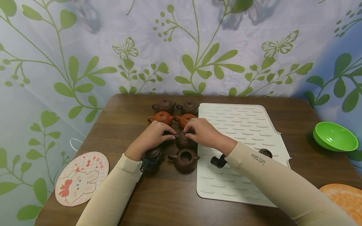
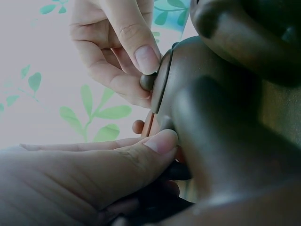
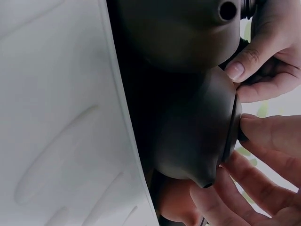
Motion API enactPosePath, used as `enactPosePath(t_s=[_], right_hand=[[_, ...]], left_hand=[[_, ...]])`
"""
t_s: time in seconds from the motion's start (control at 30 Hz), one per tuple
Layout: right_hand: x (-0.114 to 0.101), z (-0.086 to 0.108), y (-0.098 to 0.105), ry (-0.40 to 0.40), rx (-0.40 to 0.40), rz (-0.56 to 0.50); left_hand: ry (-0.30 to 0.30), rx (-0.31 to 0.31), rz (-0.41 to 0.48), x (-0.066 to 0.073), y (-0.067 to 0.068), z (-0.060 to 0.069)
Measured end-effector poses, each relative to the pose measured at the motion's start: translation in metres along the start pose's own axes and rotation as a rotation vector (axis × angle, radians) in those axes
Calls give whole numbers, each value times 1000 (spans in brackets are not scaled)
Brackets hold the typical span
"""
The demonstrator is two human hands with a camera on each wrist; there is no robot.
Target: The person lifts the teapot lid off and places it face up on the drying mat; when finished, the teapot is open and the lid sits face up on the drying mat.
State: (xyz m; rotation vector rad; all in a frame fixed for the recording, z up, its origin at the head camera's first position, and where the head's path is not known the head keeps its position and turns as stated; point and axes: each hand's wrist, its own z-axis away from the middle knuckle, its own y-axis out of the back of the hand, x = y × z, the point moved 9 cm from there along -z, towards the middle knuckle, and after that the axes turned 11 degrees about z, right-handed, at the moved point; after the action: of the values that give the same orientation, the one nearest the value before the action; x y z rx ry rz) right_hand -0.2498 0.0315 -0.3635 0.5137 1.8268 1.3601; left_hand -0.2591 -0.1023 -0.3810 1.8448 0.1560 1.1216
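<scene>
In the head view, a dark brown teapot (image 1: 185, 142) stands between both hands at the white mat's left edge. My right hand (image 1: 203, 132) pinches the knob (image 2: 147, 81) of its lid (image 2: 162, 84), which sits on the pot. With thumb and fingers, my left hand (image 1: 154, 135) grips the handle side; the left wrist view shows the left thumb (image 2: 162, 141) there. In the right wrist view the pot's body (image 3: 197, 127) and spout show beside the right fingers (image 3: 244, 174). An uncovered teapot (image 1: 185, 161) stands just in front.
Behind are two orange teapots (image 1: 162, 116) and two dark ones (image 1: 189, 107). Another dark pot (image 1: 154, 153) is by my left wrist. The white mat (image 1: 243, 125) bears a small dark round piece (image 1: 265, 153). A green bowl (image 1: 335, 136) and rabbit mat (image 1: 82, 179) lie at the sides.
</scene>
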Motion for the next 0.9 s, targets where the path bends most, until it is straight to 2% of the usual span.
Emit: enactPosePath(t_s=[0.5,0.9], right_hand=[[-2,1,1,0,-1,4],[-2,3,5,-10,11,-18]], left_hand=[[-21,6,-1,2,1,1],[-9,4,10,1,1,1]])
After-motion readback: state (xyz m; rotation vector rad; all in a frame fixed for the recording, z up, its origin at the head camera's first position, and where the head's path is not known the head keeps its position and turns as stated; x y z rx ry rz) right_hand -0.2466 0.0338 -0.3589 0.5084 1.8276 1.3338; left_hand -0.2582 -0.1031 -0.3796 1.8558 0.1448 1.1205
